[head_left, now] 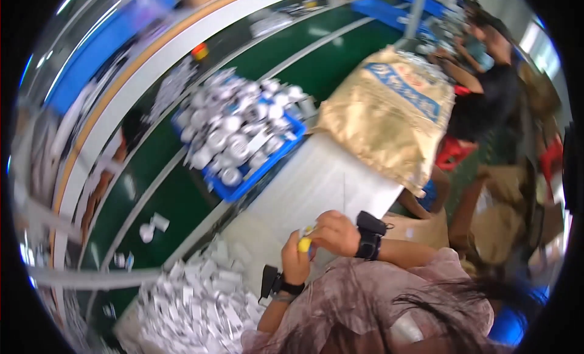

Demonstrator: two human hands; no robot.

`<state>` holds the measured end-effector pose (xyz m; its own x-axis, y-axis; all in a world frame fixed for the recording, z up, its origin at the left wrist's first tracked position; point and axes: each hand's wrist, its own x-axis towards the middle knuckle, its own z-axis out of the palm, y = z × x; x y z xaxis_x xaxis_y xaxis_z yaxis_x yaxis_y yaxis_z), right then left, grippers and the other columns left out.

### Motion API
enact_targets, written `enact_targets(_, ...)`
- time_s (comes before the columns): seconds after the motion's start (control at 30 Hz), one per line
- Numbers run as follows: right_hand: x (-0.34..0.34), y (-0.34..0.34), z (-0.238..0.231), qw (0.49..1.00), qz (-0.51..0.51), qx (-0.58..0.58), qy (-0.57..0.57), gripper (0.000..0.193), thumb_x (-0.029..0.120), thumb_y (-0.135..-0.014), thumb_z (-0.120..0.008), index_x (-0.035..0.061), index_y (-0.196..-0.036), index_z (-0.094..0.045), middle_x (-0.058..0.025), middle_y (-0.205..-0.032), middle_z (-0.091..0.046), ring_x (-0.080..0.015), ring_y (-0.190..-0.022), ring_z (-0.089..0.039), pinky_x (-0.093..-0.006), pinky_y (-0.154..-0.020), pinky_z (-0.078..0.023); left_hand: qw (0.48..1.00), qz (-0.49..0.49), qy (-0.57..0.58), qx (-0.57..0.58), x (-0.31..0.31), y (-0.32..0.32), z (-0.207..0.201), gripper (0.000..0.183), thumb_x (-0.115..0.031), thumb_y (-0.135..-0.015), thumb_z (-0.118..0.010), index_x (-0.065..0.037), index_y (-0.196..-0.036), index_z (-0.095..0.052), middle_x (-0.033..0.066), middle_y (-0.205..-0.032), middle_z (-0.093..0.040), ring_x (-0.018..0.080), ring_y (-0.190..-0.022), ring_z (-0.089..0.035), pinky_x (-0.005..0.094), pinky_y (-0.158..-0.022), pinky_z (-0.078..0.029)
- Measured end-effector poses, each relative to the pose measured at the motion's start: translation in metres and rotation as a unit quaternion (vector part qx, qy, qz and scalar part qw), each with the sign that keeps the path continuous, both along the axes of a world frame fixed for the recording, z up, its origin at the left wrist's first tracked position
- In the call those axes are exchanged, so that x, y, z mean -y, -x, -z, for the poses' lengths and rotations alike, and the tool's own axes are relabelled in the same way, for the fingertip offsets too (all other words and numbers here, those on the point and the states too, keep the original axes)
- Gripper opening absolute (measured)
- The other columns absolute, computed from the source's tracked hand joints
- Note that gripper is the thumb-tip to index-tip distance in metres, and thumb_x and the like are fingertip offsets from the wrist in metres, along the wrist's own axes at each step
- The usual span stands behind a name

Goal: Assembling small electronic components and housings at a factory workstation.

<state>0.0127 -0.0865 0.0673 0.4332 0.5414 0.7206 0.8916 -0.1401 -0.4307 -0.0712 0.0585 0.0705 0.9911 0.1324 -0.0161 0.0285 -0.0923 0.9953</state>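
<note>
My left hand [294, 261] and my right hand [336, 233] meet in front of my chest, both with bent, closed fingers. Pinched between their fingertips is a small yellow and white piece [305, 242], mostly covered and too small to name. Each wrist wears a black strap with a dark block on it. Just left of my left hand, a large heap of small white plastic pieces [194, 302] lies on the work surface. Beyond my hands is a blue crate [246, 187], piled above its rim with round white parts [238, 146].
A big tan sack [383, 117] lies across the white tabletop [316, 177]. A green conveyor belt [182, 190] runs along the left, with a few white parts on it. Cardboard boxes [496, 214] stand at right. A co-worker in black [486, 101] sits at the far right.
</note>
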Motion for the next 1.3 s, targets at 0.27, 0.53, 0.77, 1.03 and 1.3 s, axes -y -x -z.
enact_targets(0.27, -0.011, -0.046, -0.008, 0.983, -0.154, -0.069, 0.064, 0.024, 0.004, -0.071, -0.073, 0.0070, -0.092, -0.064, -0.0105, -0.086, -0.059, -0.0291, -0.079, -0.058, -0.0350, -0.070, -0.047, 0.946, -0.182, 0.267, -0.037, -0.009, 0.003, 0.019, 0.025, -0.022, -0.099, -0.039, -0.003, -0.109, -0.051, 0.0068, -0.071, -0.058, 0.0134, -0.051, -0.055, 0.0252, -0.046, -0.045)
enact_targets(0.53, 0.012, -0.145, 0.003, 0.945, -0.188, -0.192, 0.186, 0.016, 0.010, -0.078, -0.066, 0.0058, -0.094, -0.062, -0.0103, -0.089, -0.062, -0.0242, -0.069, -0.062, -0.0347, -0.062, -0.049, 0.856, -0.435, 0.277, 0.033, -0.147, -0.027, 0.058, 0.042, -0.044, -0.096, -0.041, -0.007, -0.109, -0.053, 0.0097, -0.079, -0.062, 0.0201, -0.058, -0.062, 0.0332, -0.049, -0.053)
enact_targets(0.77, 0.001, -0.328, 0.027, 0.929, 0.012, -0.108, 0.355, 0.017, 0.024, -0.080, -0.059, 0.0087, -0.084, -0.065, -0.0152, -0.086, -0.065, -0.0367, -0.079, -0.062, -0.0450, -0.067, -0.050, 0.865, -0.452, 0.213, -0.050, -0.130, -0.062, 0.101, 0.047, -0.027, -0.092, -0.051, -0.015, -0.136, -0.038, 0.0054, -0.122, -0.053, 0.0215, -0.111, -0.055, 0.0422, -0.077, -0.051)
enact_targets(1.03, -0.109, -0.460, 0.167, 0.871, 0.062, -0.137, 0.469, 0.026, 0.024, -0.080, -0.060, 0.0047, -0.097, -0.062, -0.0168, -0.085, -0.066, -0.0370, -0.081, -0.064, -0.0464, -0.069, -0.051, 0.917, -0.214, 0.273, -0.198, -0.025, -0.050, 0.105, 0.033, -0.024, -0.096, -0.050, -0.004, -0.121, -0.051, 0.0136, -0.112, -0.061, 0.0237, -0.095, -0.064, 0.0325, -0.077, -0.053)
enact_targets(1.3, -0.129, -0.503, 0.235, 0.880, -0.011, -0.152, 0.451, 0.039, 0.018, -0.082, -0.056, 0.0030, -0.115, -0.042, -0.0217, -0.079, -0.065, -0.0409, -0.075, -0.064, -0.0496, -0.064, -0.049, 0.889, -0.231, 0.311, -0.244, -0.008, -0.045, 0.109, 0.028, -0.018, -0.096, -0.048, -0.003, -0.119, -0.053, 0.0100, -0.109, -0.062, 0.0200, -0.090, -0.064, 0.0309, -0.076, -0.052)
